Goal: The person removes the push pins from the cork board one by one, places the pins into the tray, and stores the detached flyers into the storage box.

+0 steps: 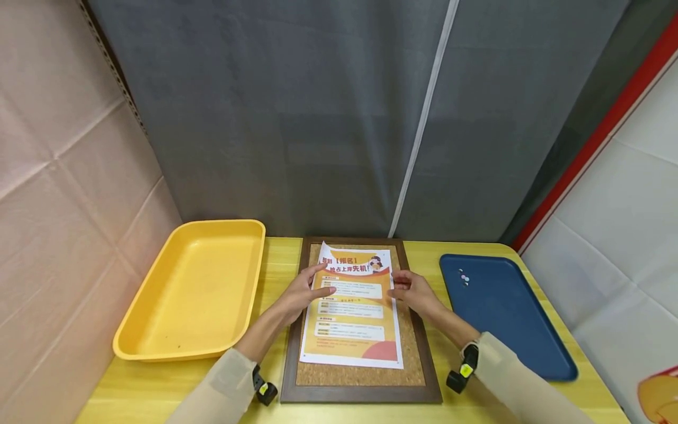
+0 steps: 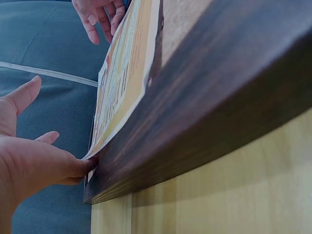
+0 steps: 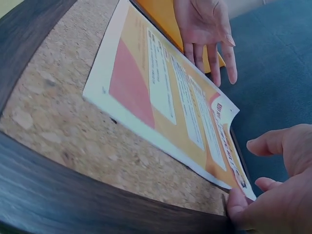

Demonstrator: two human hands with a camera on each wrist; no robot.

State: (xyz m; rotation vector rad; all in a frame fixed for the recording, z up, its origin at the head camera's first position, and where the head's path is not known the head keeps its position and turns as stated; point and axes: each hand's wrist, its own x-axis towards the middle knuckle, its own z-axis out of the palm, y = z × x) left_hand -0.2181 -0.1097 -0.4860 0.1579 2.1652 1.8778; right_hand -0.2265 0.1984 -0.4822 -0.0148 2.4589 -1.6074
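A printed orange-and-white flyer (image 1: 352, 330) lies over a corkboard (image 1: 365, 377) with a dark brown wooden frame (image 1: 361, 394). Its upper left corner curls up. My left hand (image 1: 299, 294) is at the flyer's left edge, thumb over the print. In the left wrist view, a fingertip (image 2: 90, 165) meets the paper's edge while the thumb stands apart. On the opposite side, my right hand (image 1: 415, 292) touches the right edge. The right wrist view shows lower fingers (image 3: 237, 204) against the flyer's corner, with the thumb raised away from it.
A yellow tray (image 1: 124, 330) stands left of the board on the yellow wood-grain table (image 1: 159, 391). At the right lies a dark blue tray (image 1: 508, 318) with several tiny pale pieces (image 1: 464, 278). A grey curtain (image 1: 296, 118) hangs behind the table.
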